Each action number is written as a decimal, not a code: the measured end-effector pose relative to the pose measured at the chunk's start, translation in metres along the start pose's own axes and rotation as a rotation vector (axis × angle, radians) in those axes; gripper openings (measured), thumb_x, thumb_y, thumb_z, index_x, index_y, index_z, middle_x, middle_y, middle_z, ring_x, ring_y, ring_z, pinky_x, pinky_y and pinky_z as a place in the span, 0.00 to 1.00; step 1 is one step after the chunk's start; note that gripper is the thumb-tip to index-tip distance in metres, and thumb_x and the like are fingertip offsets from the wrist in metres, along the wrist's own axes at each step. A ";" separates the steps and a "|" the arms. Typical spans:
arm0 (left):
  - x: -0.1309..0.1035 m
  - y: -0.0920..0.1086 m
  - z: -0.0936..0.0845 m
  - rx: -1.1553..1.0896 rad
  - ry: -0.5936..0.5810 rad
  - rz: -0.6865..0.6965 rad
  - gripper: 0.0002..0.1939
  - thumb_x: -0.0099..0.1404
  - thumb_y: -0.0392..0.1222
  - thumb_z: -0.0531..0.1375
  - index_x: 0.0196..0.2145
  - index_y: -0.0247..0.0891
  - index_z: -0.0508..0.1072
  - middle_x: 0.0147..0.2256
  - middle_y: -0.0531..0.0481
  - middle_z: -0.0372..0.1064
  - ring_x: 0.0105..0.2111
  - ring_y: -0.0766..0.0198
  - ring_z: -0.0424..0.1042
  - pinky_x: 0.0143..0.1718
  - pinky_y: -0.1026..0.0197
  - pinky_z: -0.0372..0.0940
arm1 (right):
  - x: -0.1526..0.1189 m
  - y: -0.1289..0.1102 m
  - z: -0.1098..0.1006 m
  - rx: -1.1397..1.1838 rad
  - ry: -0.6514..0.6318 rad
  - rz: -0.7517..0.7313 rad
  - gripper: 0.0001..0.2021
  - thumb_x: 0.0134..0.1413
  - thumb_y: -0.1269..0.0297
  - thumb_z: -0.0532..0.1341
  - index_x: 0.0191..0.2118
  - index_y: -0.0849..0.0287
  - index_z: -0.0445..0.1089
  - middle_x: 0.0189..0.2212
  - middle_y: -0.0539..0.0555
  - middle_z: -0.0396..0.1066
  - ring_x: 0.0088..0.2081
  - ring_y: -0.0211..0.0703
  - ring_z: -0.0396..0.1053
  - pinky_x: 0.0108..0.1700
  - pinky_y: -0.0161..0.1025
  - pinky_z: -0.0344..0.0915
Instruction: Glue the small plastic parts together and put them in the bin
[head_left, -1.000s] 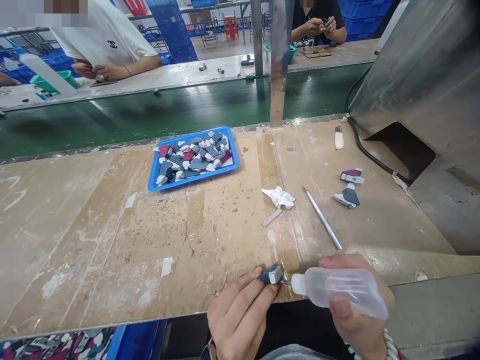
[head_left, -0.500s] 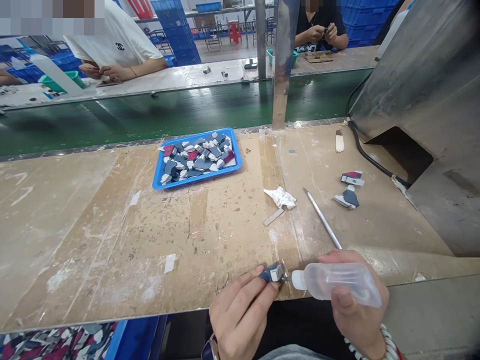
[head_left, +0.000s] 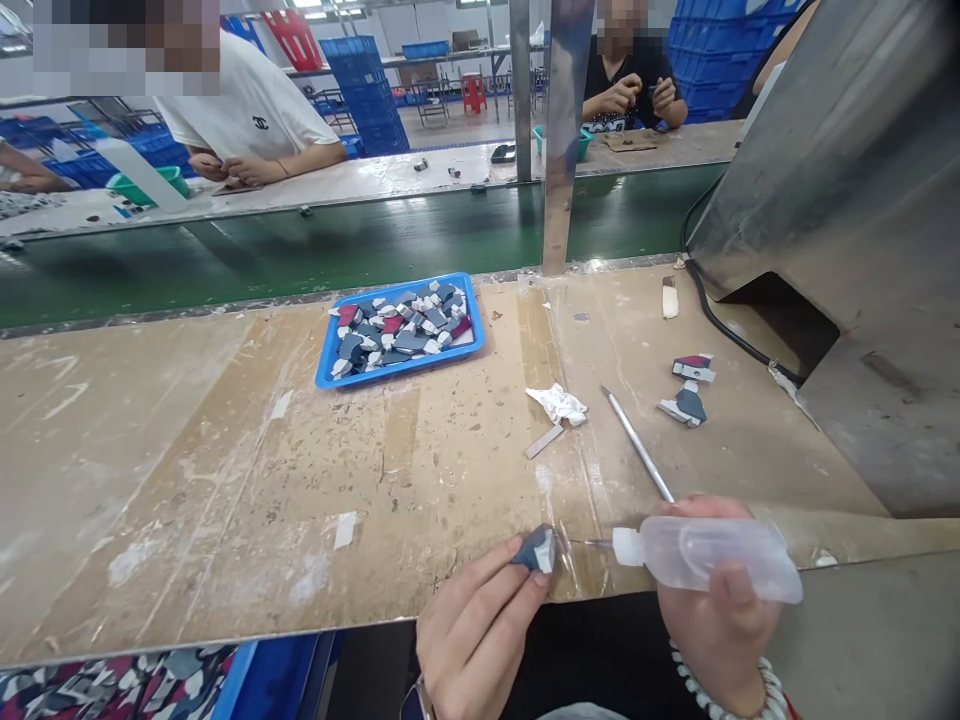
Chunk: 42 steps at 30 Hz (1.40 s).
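Near the front edge of the bench, my left hand (head_left: 480, 620) pinches a small grey-blue and white plastic part (head_left: 536, 551) between thumb and fingers. My right hand (head_left: 724, 610) is wrapped round a translucent squeeze bottle (head_left: 716, 558) with a white cap and a thin needle tip. The bottle lies sideways, its needle pointing left at the part, with a small gap between them. Just beyond my right hand rests a silver craft knife (head_left: 637, 445). A crumpled white tissue (head_left: 559, 404) and a small grey strip (head_left: 544, 441) lie left of the knife.
A blue tray (head_left: 324, 370) of grey, white and maroon parts stands at the back of the bench. Two loose parts (head_left: 684, 403) lie at right, before a metal housing (head_left: 862, 300). Beyond runs a green conveyor (head_left: 450, 235), with people seated behind it. A bin of parts (head_left: 120, 685) sits below left.
My right hand has drawn the bottle to the right, so its needle has moved away from the part. The part has turned slightly in my left hand. The whole view has shifted a little.
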<state>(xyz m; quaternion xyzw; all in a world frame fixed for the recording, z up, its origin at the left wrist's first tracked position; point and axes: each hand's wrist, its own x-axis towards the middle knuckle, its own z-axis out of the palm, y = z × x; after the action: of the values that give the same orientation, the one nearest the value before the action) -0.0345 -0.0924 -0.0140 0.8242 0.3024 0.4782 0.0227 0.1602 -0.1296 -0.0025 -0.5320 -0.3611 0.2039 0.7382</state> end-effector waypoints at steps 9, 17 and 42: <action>0.023 0.008 -0.022 -0.021 -0.128 -0.116 0.11 0.63 0.23 0.62 0.38 0.37 0.77 0.37 0.49 0.77 0.47 0.60 0.76 0.57 0.51 0.64 | -0.011 0.009 -0.004 -0.007 -0.123 0.044 0.15 0.59 0.50 0.65 0.44 0.55 0.71 0.29 0.54 0.69 0.24 0.43 0.66 0.23 0.38 0.64; 0.056 0.002 -0.028 0.001 -0.353 0.040 0.05 0.70 0.33 0.61 0.41 0.36 0.77 0.39 0.51 0.79 0.38 0.63 0.78 0.43 0.58 0.72 | 0.003 0.004 -0.002 -0.055 -0.226 -0.011 0.11 0.60 0.55 0.66 0.45 0.53 0.71 0.28 0.50 0.69 0.24 0.38 0.67 0.22 0.31 0.65; 0.062 -0.006 -0.021 -0.141 -0.316 -0.040 0.06 0.66 0.28 0.63 0.32 0.37 0.75 0.31 0.52 0.78 0.34 0.64 0.80 0.40 0.63 0.75 | 0.013 -0.011 0.005 0.054 -0.360 0.140 0.09 0.57 0.58 0.69 0.41 0.54 0.76 0.36 0.54 0.77 0.27 0.40 0.73 0.27 0.34 0.72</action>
<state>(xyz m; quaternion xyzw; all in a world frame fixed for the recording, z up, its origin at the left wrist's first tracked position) -0.0321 -0.0612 0.0436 0.8794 0.2772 0.3620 0.1373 0.1640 -0.1215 0.0129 -0.4907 -0.4440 0.3561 0.6597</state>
